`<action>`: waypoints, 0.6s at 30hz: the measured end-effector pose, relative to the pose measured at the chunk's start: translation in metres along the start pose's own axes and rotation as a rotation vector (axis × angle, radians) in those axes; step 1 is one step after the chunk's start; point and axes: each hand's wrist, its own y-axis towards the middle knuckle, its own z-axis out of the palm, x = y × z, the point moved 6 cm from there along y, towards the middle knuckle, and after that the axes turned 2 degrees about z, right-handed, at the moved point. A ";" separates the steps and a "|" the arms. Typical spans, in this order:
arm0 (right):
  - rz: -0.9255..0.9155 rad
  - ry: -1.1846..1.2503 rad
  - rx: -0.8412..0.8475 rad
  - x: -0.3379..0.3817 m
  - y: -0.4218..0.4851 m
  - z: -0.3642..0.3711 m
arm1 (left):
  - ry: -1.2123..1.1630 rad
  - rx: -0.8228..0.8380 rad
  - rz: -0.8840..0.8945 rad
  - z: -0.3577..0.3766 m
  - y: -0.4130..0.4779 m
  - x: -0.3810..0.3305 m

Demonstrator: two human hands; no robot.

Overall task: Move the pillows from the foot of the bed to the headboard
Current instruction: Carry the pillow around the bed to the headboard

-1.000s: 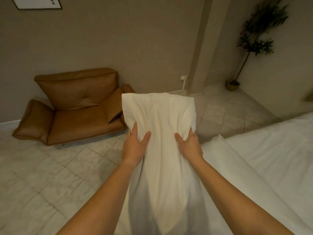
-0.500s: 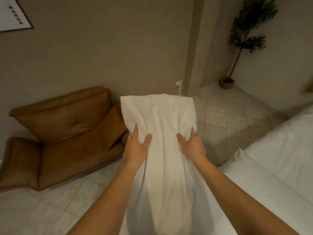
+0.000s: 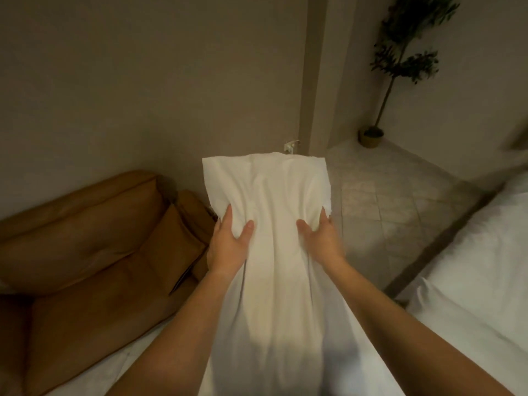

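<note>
I hold a long white pillow [image 3: 271, 252] upright in front of me, off the bed. My left hand [image 3: 228, 247] grips its left edge, thumb pressed into the front. My right hand [image 3: 321, 241] grips the right edge the same way. The pillow's lower end runs out of the bottom of the view. The bed [image 3: 480, 275] with white sheets lies at the right, and I see only a corner of it. No headboard is in view.
A brown leather lounge chair [image 3: 94, 252] sits on the floor at the left, close to my left arm. A potted tree [image 3: 371, 135] stands in the far right corner. Tiled floor [image 3: 380, 201] stretches between pillow and bed. A wall socket [image 3: 290, 145] shows above the pillow.
The view has swung up and to the right: the chair has slid left and lower, and the bed shows less. Both hands keep the same grip on the pillow.
</note>
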 end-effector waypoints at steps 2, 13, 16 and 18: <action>-0.004 0.037 -0.014 0.010 0.025 -0.002 | -0.003 0.009 0.021 0.007 0.030 -0.010; 0.046 -0.012 -0.174 0.051 0.174 -0.022 | -0.044 0.120 0.119 0.080 0.212 -0.044; 0.083 0.013 -0.232 0.059 0.219 -0.024 | -0.075 0.177 0.149 0.106 0.271 -0.053; 0.123 0.031 -0.274 0.065 0.245 -0.027 | -0.045 0.218 0.173 0.121 0.309 -0.062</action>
